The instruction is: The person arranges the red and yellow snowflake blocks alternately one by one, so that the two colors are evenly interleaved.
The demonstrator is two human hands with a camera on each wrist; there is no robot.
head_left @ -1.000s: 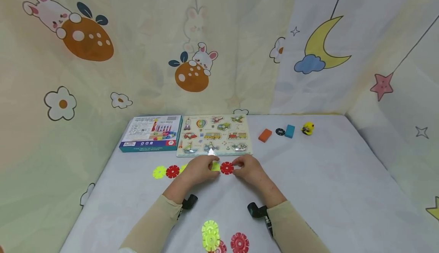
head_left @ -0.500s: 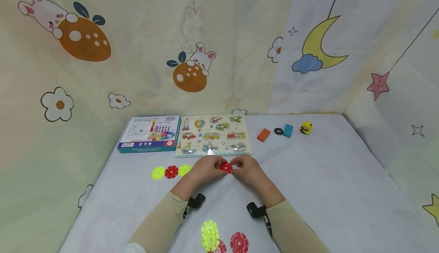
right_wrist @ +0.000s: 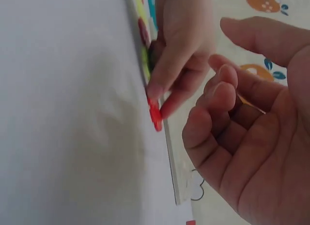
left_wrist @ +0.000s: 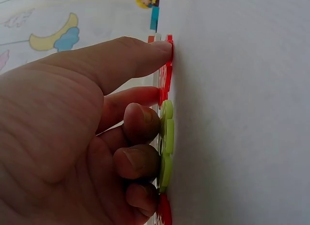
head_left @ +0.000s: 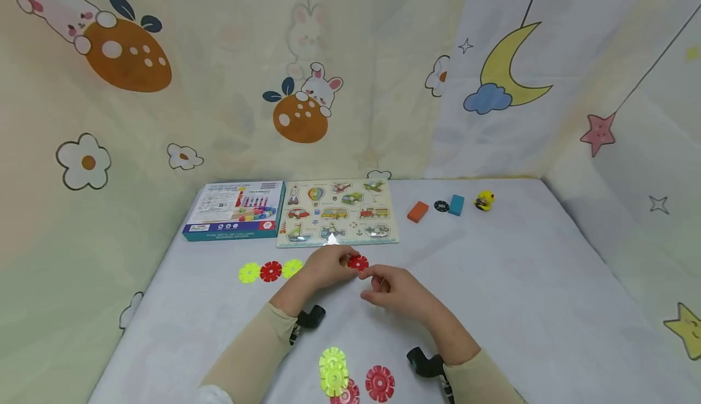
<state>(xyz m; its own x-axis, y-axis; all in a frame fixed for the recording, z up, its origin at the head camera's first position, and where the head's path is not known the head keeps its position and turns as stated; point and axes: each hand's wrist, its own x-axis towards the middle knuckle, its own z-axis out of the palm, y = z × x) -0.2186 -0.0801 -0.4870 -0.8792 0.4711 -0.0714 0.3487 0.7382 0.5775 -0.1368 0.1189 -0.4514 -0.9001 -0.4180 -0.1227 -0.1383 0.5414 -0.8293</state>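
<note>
At the right end of a row of flower-shaped discs lies a red disc (head_left: 358,263). My left hand (head_left: 328,267) pinches it between thumb and index finger. In the left wrist view the other fingers curl beside a yellow-green disc (left_wrist: 167,142). Farther left in the row are a yellow disc (head_left: 249,272), a red one (head_left: 271,271) and another yellow one (head_left: 292,268); my left hand covers the part between. Just right of the pinched disc, my right hand (head_left: 402,291) holds nothing, its fingers loosely bent and thumb apart in the right wrist view (right_wrist: 252,123).
Close to me lie stacked yellow discs (head_left: 333,372) overlapping a red disc (head_left: 346,393), with another red disc (head_left: 380,384) beside them. Behind the row are a box (head_left: 235,210) and a picture board (head_left: 338,213). An orange block (head_left: 418,212), black chip (head_left: 441,206), blue block (head_left: 456,205) and yellow figurine (head_left: 484,200) stand back right.
My left hand has shifted right, from the yellow disc to the red end disc. My right hand has let go of that red disc and drawn back toward me.
</note>
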